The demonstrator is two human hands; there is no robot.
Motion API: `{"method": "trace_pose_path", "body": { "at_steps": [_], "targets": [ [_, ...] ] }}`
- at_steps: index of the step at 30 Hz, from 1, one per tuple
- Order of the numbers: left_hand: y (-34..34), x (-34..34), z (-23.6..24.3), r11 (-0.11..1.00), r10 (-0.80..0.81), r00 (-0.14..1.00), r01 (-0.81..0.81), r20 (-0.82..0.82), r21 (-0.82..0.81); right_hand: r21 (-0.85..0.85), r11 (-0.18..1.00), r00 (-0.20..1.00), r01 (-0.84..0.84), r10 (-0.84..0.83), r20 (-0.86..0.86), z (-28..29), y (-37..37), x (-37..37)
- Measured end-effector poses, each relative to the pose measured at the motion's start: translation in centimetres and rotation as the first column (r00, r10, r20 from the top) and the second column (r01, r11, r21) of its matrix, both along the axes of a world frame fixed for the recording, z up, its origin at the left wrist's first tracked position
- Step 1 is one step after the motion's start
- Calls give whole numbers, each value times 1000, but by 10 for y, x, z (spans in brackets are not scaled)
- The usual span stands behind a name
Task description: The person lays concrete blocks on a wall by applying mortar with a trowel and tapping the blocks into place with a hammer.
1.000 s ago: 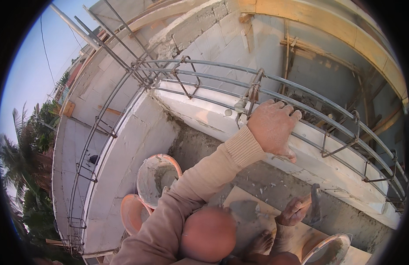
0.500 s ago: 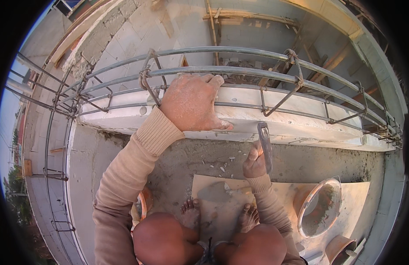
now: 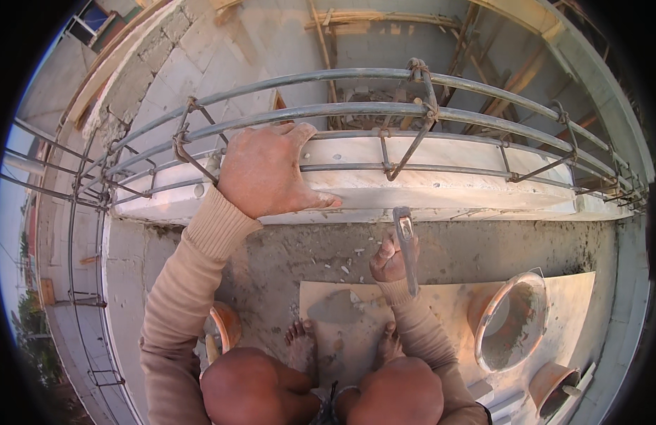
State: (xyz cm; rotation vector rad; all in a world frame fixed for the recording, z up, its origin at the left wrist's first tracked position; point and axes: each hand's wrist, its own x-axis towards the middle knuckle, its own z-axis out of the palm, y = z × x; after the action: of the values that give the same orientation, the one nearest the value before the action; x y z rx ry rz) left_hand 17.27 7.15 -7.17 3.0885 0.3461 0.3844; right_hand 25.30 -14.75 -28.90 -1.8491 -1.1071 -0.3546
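My left hand (image 3: 265,170) lies over the top of a long white slab (image 3: 455,185), gripping it with the thumb stretched along the front edge. The fingers reach between the bars of a steel rebar cage (image 3: 292,117) that runs along the slab; their tips are hidden. Closed below the slab's front edge, my right hand (image 3: 389,262) holds a hammer (image 3: 406,248). The hammer's head points up toward me, apart from the slab, and its handle is mostly hidden by the fist.
A large bucket (image 3: 478,333) with grey mix stands on a tan board (image 3: 441,304), right of my feet. Smaller buckets sit at the lower right (image 3: 544,389) and beside my left knee (image 3: 229,324). More rebar (image 3: 74,241) runs down the left side. Timber poles (image 3: 384,20) lie beyond the cage.
The view has shifted, so the cage and slab appear further left. Both hands also appear further left. The left still grips the slab and the right still holds the hammer.
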Motion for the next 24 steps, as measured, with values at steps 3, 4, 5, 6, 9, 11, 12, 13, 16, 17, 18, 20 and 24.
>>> {"method": "trace_pose_path", "body": {
  "at_steps": [3,4,5,6,9,11,12,13,16,17,18,20,24],
  "targets": [
    [-1,0,0,1000,-1,1000,1,0,-1,13,999,995,46,-45,-86,2,5,2],
    [-1,-1,0,1000,4,1000,-4,-1,2,11,996,984,88,-85,-156,4,8,-1],
    [-2,-1,0,1000,9,1000,-9,-3,4,66,994,986,89,-78,-148,9,8,-4],
    [-1,-2,0,1000,20,1000,-20,-16,13,117,989,988,88,-72,-138,24,6,-7],
    [-1,3,-1,999,32,999,-32,-11,31,274,962,982,22,30,-186,-11,-11,9],
    [0,3,-4,998,29,1000,-29,-5,52,295,953,997,66,-53,-53,3,-5,17],
    [0,2,-5,998,43,999,-42,-16,56,256,964,991,77,-46,-124,8,-3,15],
    [-1,1,-5,997,55,998,-54,-26,59,215,973,980,85,-43,-193,11,-3,13],
    [0,0,-6,995,77,996,-74,-42,60,244,963,963,114,-47,-266,21,-4,5],
    [0,-1,-8,995,82,996,-79,-46,58,263,957,949,124,-36,-314,18,-8,3],
    [-1,0,-8,995,85,995,-82,-48,62,298,945,938,131,-21,-346,15,-12,4],
    [-2,0,-8,994,93,994,-89,-53,69,384,912,919,143,21,-393,5,-19,8],
    [-1,-1,-10,995,69,997,-67,-22,77,389,901,897,191,1,-443,8,-29,6]
  ]
}}
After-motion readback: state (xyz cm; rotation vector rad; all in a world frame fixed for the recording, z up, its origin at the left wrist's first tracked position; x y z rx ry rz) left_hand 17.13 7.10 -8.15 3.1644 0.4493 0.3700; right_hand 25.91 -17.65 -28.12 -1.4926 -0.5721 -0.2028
